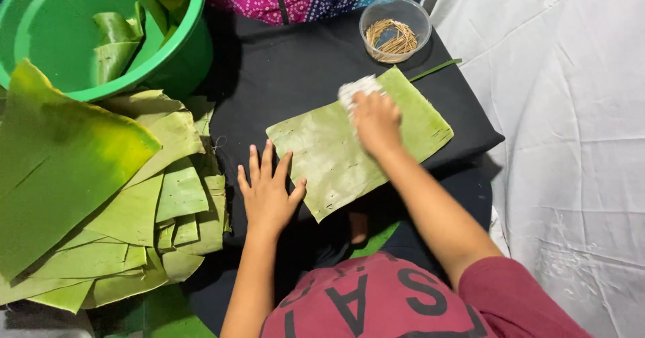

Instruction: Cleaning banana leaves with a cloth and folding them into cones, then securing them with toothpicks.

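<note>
A: What is seen under the right hand [376,121]?

B: A rectangular piece of banana leaf [336,156] is laid flat on a black cloth-covered surface [269,76]. Its face is matte, pale green, finely ribbed, with slightly ragged edges. The right hand is closed over a small crumpled white cloth [359,88], which is pressed onto the far half of the leaf; only a wrinkled tuft is shown past the fingers.

A: And the left hand [267,189]?

B: It is spread flat, fingers wide apart, nothing gripped. The palm is rested on the black cloth just beside the leaf's near left edge, with the thumb touching that edge.

A: What else is laid about?

B: A thick, loose stack of cut banana leaves [134,210] is piled to the left, smooth and overlapping, with one larger yellow-green sheet [60,163] draped over it. Behind the stack a round green plastic basin [80,29] is set, with a few folded leaf strips held inside. At the far edge of the black cloth a small clear round plastic bowl [395,29] is placed, filled with thin straw-coloured sticks. A narrow green leaf sliver [437,68] is seen just beyond the leaf's far corner. To the right, creased white fabric [571,143] is spread
</note>
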